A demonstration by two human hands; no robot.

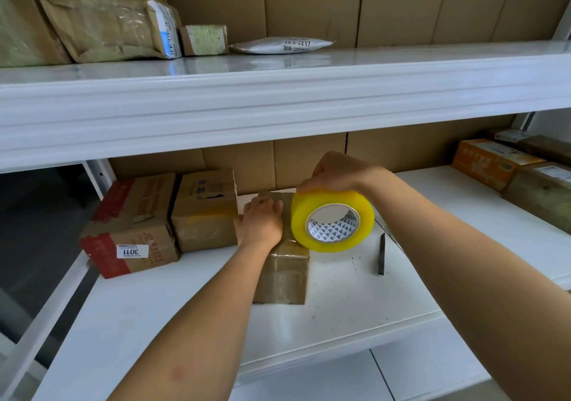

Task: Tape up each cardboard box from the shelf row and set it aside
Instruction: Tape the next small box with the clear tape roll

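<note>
Left hand [262,219] lies flat on the small box [282,272] on the lower shelf [355,292], right hand [338,173] gripping the tape roll [332,219] above it; we fear the strip wrinkles or skews if that palm slips.

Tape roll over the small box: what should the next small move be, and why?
Probably draw the tape roll toward the camera along the box top. The right hand grips the roll at the box's top edge, and the left hand lies flat on the top, apparently pinning the tape's start. The near part of the top and the front face show beyond the hands.
</note>
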